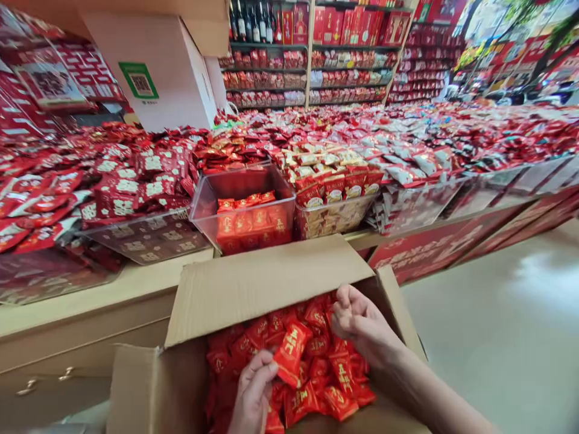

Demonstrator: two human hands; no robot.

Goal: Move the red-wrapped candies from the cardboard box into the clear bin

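Note:
Pinched at one corner by my left hand point(254, 389) is a red wrapped candy point(293, 352) with gold characters on it. It is held over the open cardboard box point(266, 280), which contains many similar red packets point(301, 402). Over the right part of the box, my right hand point(359, 319) is closed with its fingers curled in. Whatever is inside those fingers, if anything, is hidden. Just beyond the box's raised flap stands a clear plastic bin point(203, 208), partly filled with upright red packets point(246, 226).
To the right is a heaped bin of cream-and-red packets point(335, 187). Maroon packets point(122, 187) fill bins to the left. A pink box with a QR code point(154, 72) stands behind. Cabinet drawers point(81, 355) front the counter; pale floor point(497, 313) lies at right.

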